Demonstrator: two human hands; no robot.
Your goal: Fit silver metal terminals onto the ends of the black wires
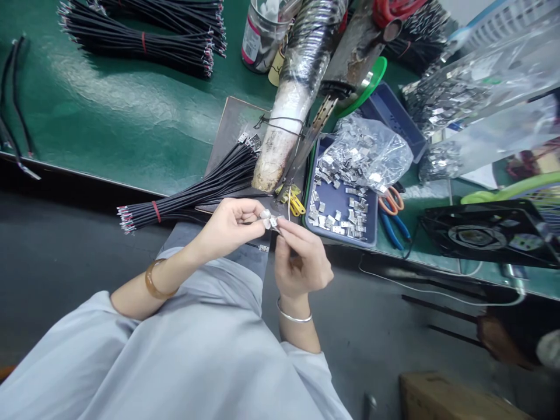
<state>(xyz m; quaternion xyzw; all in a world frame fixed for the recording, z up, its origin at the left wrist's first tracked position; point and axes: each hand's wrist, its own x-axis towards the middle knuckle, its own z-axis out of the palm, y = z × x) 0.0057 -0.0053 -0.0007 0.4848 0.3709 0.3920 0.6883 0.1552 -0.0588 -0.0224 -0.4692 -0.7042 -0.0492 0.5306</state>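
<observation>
The person's left hand [234,227] and right hand [303,259] meet left of the tray [336,198], fingertips of both pinching small connectors [270,221]; loose pieces [357,217] lie in the tray, a bag [387,154] over its far end; cables [196,192] lie farther left of the tray, pliers [390,231] just right.

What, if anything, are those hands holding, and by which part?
Small silvery pieces, pinched where the left hand and right hand meet; the exact part gripped is too small to tell.
</observation>
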